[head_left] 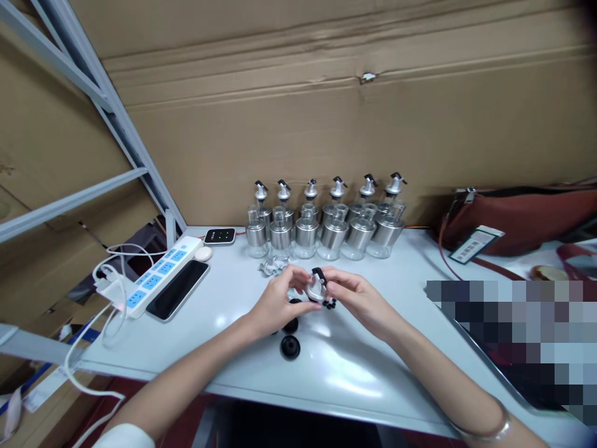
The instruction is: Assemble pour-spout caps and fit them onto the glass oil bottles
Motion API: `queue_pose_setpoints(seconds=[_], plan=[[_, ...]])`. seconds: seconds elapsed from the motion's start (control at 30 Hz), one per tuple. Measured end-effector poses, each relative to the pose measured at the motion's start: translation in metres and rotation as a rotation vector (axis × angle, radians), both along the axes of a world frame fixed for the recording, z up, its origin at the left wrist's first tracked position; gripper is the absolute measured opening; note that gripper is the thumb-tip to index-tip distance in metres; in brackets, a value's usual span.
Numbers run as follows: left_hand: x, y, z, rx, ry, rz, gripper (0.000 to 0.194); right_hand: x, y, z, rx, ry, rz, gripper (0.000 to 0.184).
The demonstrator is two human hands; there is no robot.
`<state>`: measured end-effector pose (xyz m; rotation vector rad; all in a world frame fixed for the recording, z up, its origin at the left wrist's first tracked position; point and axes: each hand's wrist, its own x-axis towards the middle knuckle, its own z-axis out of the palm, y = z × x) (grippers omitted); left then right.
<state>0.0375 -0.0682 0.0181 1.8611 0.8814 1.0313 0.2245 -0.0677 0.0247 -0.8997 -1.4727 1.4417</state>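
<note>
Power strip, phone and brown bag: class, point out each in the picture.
Power strip (152,283): head view, on a blue socket near its middle.
Phone (178,290): head view, middle of its dark screen.
Brown bag (522,214): head view, its front side.

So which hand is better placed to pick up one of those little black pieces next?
Probably the right hand: it is closer to the little black pieces, while the left hand cradles the silver pourer top.

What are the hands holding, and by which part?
Both hands, left and right, hold a silver pourer top: left fingers around its round base, right fingers at its black lever.
</note>
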Motion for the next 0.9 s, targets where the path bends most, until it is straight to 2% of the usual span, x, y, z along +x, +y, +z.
queue_pose_setpoints(seconds=[0.07, 0.1, 0.2, 0.23, 0.3, 0.37, 0.43, 0.57, 0.73, 0.83, 0.9], plan=[[-0.003, 0.006, 0.004, 0.069, 0.051, 0.063, 0.047, 0.001, 0.002, 0.000, -0.016, 0.058, -0.035, 0.032], [-0.006, 0.011, 0.005, 0.119, 0.058, 0.139, 0.046, 0.002, 0.002, 0.000, -0.034, 0.097, -0.058, 0.032], [-0.022, 0.038, 0.003, 0.278, -0.024, 0.525, 0.039, 0.004, 0.004, 0.002, -0.091, 0.194, -0.131, 0.029], [-0.029, 0.050, 0.001, 0.297, -0.042, 0.647, 0.043, 0.004, 0.004, 0.003, -0.102, 0.206, -0.149, 0.029], [-0.044, 0.075, -0.005, 0.266, -0.053, 0.766, 0.061, 0.004, 0.004, 0.005, -0.111, 0.210, -0.171, 0.030], [-0.057, 0.097, -0.014, 0.180, -0.039, 0.722, 0.076, 0.004, 0.004, 0.006, -0.117, 0.211, -0.177, 0.031], [-0.066, 0.113, -0.022, 0.080, -0.011, 0.688, 0.080, 0.004, 0.004, 0.006, -0.121, 0.220, -0.179, 0.032], [-0.075, 0.123, -0.032, 0.046, 0.035, 0.634, 0.058, 0.006, 0.006, 0.004, -0.111, 0.243, -0.203, 0.031], [-0.077, 0.106, -0.026, 0.166, 0.091, 0.689, 0.053, 0.006, 0.009, 0.001, -0.063, 0.260, -0.286, 0.026], [-0.069, 0.083, -0.011, 0.284, 0.128, 0.714, 0.052, 0.006, 0.009, -0.001, -0.015, 0.311, -0.340, 0.018], [-0.058, 0.065, 0.002, 0.307, 0.092, 0.679, 0.056, 0.005, 0.010, -0.002, 0.019, 0.341, -0.367, 0.014]])
